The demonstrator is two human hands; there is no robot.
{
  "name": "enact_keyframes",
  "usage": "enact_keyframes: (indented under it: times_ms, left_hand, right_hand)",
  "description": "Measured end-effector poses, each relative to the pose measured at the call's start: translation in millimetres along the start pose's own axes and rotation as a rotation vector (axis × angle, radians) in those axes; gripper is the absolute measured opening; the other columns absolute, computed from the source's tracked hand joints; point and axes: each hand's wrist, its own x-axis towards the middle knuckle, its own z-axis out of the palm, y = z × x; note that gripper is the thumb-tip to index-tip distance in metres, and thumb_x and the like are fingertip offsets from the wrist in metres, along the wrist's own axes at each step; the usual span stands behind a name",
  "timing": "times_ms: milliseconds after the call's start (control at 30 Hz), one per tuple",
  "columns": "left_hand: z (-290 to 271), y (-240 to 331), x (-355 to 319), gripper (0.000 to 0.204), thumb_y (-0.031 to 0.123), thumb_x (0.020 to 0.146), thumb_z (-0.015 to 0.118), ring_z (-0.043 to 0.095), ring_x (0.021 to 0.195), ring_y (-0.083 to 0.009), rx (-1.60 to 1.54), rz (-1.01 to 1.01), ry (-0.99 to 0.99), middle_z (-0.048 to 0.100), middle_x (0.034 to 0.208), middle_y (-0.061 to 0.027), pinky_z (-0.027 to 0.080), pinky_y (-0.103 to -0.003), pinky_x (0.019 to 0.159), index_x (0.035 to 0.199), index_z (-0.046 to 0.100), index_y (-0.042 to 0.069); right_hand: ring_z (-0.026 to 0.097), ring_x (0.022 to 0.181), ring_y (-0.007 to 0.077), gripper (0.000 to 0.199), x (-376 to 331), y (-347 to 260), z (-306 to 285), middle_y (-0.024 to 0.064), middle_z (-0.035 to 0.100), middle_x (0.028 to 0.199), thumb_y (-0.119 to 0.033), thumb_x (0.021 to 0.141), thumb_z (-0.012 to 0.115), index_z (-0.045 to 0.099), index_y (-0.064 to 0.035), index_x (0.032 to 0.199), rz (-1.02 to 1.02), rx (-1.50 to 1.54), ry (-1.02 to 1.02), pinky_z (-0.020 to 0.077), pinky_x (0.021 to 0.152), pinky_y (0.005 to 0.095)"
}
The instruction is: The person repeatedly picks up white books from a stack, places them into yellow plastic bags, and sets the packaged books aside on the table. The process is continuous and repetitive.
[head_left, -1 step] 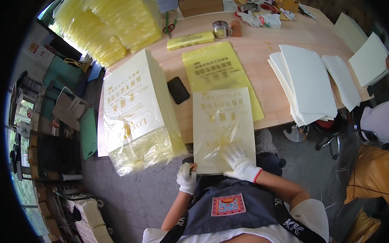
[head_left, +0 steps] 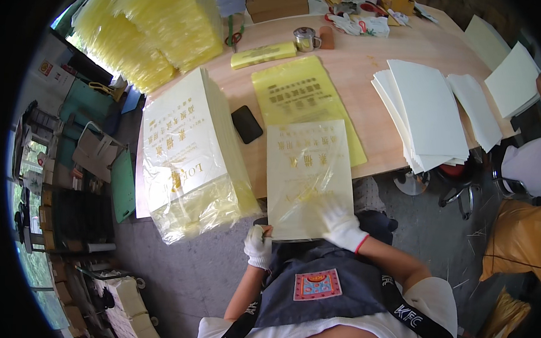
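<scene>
A cream printed booklet in a clear yellowish plastic bag (head_left: pixel 306 170) lies at the near edge of the wooden table (head_left: pixel 359 70), overhanging it toward me. My right hand (head_left: pixel 339 220), in a white glove, lies flat on the bag's lower part with fingers spread. My gloved left hand (head_left: pixel 258 245) pinches the bag's lower left corner. Under the bag's far end lies a flat yellow printed bag (head_left: pixel 304 92). To the left stands a thick stack of bagged cream booklets (head_left: pixel 184 147).
A black phone (head_left: pixel 246 124) lies between the stack and the booklet. Stacks of white sheets (head_left: pixel 427 112) sit at the right, piles of yellow bags (head_left: pixel 150 25) at the far left. A metal cup (head_left: pixel 304 39) and scissors (head_left: pixel 231 37) are farther back. Another person (head_left: pixel 533 156) sits at the right.
</scene>
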Motion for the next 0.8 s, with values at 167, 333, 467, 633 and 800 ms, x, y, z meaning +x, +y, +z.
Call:
enact_keyframes:
  times_ms: [167, 333, 467, 633, 800]
  left_hand:
    - [-3, 4, -1, 0.006, 0.007, 0.079, 0.07, 0.063, 0.069, -0.026, 0.022, -0.035, -0.101, 0.065, 0.076, -0.01, 0.05, -0.036, 0.064, 0.081, 0.065, 0.005]
    - [-36, 55, -42, 0.012, 0.013, 0.084, 0.073, 0.057, 0.071, -0.0081, -0.484, -0.521, -0.137, 0.066, 0.076, -0.0016, 0.047, -0.025, 0.068, 0.084, 0.068, 0.002]
    - [-43, 62, -52, 0.01, 0.011, 0.084, 0.073, 0.057, 0.07, -0.0077, -0.559, -0.571, -0.157, 0.066, 0.075, -0.0014, 0.047, -0.024, 0.069, 0.083, 0.068, 0.003]
    - [-41, 50, -48, 0.014, 0.009, 0.083, 0.072, 0.056, 0.071, -0.009, -0.524, -0.499, -0.192, 0.065, 0.081, -0.003, 0.047, -0.024, 0.068, 0.092, 0.064, 0.002]
    - [1, 5, -39, 0.046, 0.007, 0.086, 0.066, 0.058, 0.081, -0.0125, -0.408, -0.559, -0.263, 0.065, 0.097, -0.0084, 0.049, -0.027, 0.071, 0.128, 0.049, 0.001]
  right_hand:
    - [0.063, 0.086, 0.0309, 0.038, -55, 22, -18, 0.017, 0.063, 0.096, -0.022, 0.08, 0.053, 0.056, 0.0031, 0.109, 0.423, -0.123, 0.231, 0.0498, 0.074, 0.0411]
    - [0.062, 0.057, 0.0227, 0.014, -125, -1, -49, 0.0057, 0.06, 0.064, -0.022, 0.075, 0.058, 0.061, -0.0091, 0.071, 0.16, -0.246, 0.051, 0.0446, 0.047, 0.0388]
    - [0.061, 0.053, 0.0236, 0.017, -136, 0, -42, 0.005, 0.059, 0.06, -0.026, 0.073, 0.059, 0.061, -0.0111, 0.067, 0.15, -0.234, 0.054, 0.0429, 0.046, 0.0389]
    - [0.064, 0.058, 0.029, 0.033, -132, 10, -43, 0.0114, 0.065, 0.068, -0.041, 0.081, 0.057, 0.066, -0.0095, 0.075, 0.264, 0.002, -0.137, 0.047, 0.052, 0.0439]
    - [0.063, 0.066, 0.0157, 0.037, -86, 107, 14, 0.0049, 0.064, 0.075, -0.045, 0.09, 0.062, 0.063, -0.0087, 0.095, 0.518, 1.659, -0.387, 0.0487, 0.052, 0.0315]
